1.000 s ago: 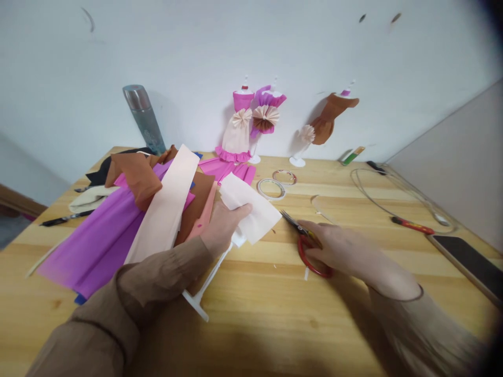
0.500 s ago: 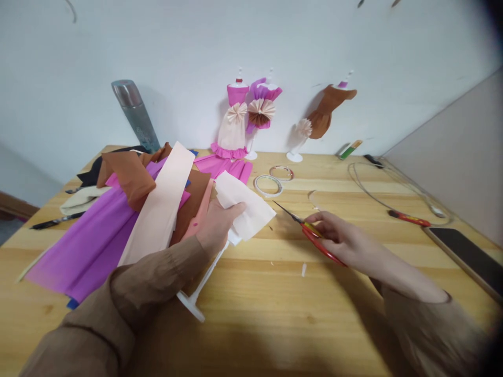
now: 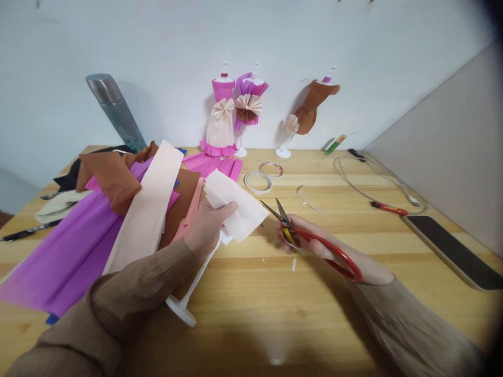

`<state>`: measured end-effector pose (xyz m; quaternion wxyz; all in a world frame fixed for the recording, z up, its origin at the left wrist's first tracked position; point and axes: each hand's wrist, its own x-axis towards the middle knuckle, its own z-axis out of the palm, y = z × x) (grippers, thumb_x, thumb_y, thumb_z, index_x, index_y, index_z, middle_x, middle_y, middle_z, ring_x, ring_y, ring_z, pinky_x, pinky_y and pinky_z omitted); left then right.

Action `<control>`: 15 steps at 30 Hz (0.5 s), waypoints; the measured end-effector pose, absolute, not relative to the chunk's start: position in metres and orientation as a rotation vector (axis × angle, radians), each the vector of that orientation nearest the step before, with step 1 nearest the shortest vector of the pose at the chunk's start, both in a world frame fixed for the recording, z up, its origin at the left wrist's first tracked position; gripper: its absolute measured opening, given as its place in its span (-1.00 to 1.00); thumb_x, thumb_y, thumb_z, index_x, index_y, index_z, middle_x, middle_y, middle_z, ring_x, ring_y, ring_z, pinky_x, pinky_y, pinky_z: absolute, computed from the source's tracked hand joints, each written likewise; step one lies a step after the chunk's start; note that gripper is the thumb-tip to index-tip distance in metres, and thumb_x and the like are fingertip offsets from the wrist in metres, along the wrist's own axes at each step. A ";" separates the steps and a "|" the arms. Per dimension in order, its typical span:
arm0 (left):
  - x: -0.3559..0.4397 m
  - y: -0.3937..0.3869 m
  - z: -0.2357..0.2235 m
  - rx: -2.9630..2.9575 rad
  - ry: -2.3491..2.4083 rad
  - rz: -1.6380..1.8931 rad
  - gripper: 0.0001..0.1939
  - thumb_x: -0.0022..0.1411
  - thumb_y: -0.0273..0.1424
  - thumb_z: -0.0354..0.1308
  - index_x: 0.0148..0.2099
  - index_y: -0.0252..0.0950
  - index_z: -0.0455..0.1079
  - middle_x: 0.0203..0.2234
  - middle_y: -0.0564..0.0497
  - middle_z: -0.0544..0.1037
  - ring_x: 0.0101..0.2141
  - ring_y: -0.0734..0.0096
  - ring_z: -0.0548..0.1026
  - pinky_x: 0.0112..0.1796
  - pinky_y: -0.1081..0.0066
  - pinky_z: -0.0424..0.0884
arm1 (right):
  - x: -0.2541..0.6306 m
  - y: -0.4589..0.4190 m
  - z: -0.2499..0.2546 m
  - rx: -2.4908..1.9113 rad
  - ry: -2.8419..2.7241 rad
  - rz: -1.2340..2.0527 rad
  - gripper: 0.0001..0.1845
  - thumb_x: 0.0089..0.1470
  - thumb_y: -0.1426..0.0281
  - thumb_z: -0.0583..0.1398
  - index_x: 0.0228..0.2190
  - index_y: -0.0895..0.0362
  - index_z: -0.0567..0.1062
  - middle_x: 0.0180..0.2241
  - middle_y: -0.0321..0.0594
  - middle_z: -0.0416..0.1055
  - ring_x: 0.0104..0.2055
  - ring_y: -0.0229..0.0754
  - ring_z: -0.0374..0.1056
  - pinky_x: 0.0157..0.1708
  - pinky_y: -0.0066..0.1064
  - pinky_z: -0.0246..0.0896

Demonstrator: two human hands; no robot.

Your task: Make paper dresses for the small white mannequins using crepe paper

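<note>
My left hand [image 3: 204, 230] grips a white paper piece [image 3: 236, 207] together with a white mannequin stand [image 3: 188, 293] that slants down to the wooden table [image 3: 251, 314]. My right hand [image 3: 314, 248] holds red-handled scissors [image 3: 310, 238] lifted off the table. Their blades are apart and point at the paper's right edge, a short gap away. Under my left forearm lies a heap of crepe paper sheets [image 3: 98, 220] in purple, brown, peach and pink.
Three small dressed mannequins [image 3: 223, 115] [image 3: 247, 107] [image 3: 304, 112] stand at the back by the wall. Tape rolls [image 3: 258, 181], a metal bottle [image 3: 113, 112], a glue stick [image 3: 334, 144], a wire loop [image 3: 365, 178], a red-handled tool [image 3: 387, 208], a phone [image 3: 451, 251] and a black pen [image 3: 23, 232] lie around.
My right hand picked the scissors up off the table, turned them toward the paper and opened the blades. The left hand kept its hold on the paper and stand.
</note>
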<state>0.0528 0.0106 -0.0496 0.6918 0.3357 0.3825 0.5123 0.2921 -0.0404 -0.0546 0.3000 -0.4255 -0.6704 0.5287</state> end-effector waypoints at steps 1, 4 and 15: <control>0.053 0.010 -0.049 0.758 0.852 1.137 -0.71 -0.11 -0.40 0.38 -0.28 -0.35 0.47 -0.34 -0.08 0.61 -0.19 0.14 0.55 -0.12 0.23 0.42 | 0.291 -0.040 -0.056 -1.084 -1.778 1.465 -0.28 -0.01 -0.25 0.08 -0.12 0.08 0.45 -0.28 -0.12 0.38 -0.35 -0.15 0.27 -0.30 -0.30 0.26; 0.054 0.008 -0.047 0.778 0.853 1.132 -0.71 -0.11 -0.42 0.37 -0.27 -0.35 0.46 -0.35 -0.06 0.61 -0.22 0.15 0.56 -0.16 0.24 0.42 | 0.289 -0.039 -0.060 -0.988 -1.774 1.580 -0.34 0.06 -0.19 0.08 -0.06 0.07 0.40 -0.26 -0.14 0.34 -0.37 -0.19 0.20 -0.34 -0.35 0.20; 0.053 0.009 -0.047 0.746 0.844 1.139 -0.69 -0.13 -0.44 0.38 -0.27 -0.37 0.45 -0.31 -0.09 0.61 -0.22 0.16 0.56 -0.13 0.21 0.41 | 0.292 -0.038 -0.067 -1.038 -1.723 1.589 -0.29 -0.03 -0.19 0.17 -0.08 0.11 0.46 -0.39 -0.22 0.32 -0.50 -0.27 0.12 -0.52 -0.42 0.16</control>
